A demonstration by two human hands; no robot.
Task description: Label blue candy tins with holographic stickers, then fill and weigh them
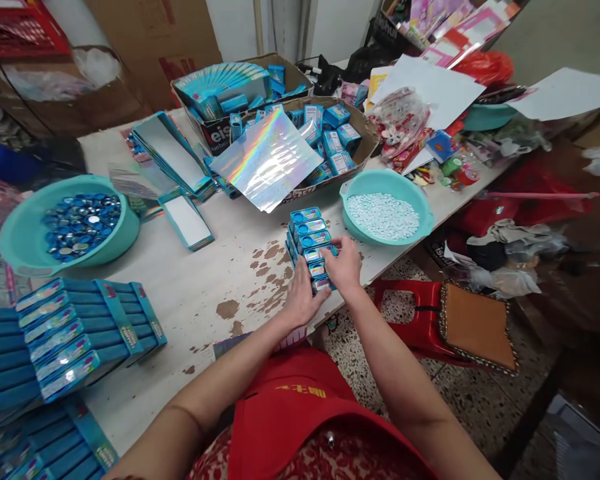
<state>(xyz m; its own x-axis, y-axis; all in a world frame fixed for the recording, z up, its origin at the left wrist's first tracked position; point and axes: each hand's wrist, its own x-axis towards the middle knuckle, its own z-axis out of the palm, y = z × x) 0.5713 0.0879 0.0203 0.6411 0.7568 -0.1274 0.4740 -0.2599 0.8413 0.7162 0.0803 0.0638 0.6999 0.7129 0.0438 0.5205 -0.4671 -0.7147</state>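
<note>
Close in front of me, a short row of small blue boxes (pixel 311 225) stands on the table, their printed ends facing up. My left hand (pixel 301 298) is closed round the near left part of the row, fingers along its side and thumb across the near end. From the right, my right hand (pixel 345 267) grips a box near the middle with its fingertips. My fingers partly hide the nearest boxes. Just beyond is a turquoise basin (pixel 355 225) of small white pieces. A shiny holographic sheet (pixel 270 160) lies across an open carton of blue boxes (pixel 337 137).
On the left stand a turquoise basin (pixel 17 237) of blue round pieces and stacked blue display packs (pixel 75 333). Flat blue trays (pixel 185 219) lie mid-table. Another carton (pixel 215 133) sits behind. A red stool (pixel 405 313) is on the floor at right.
</note>
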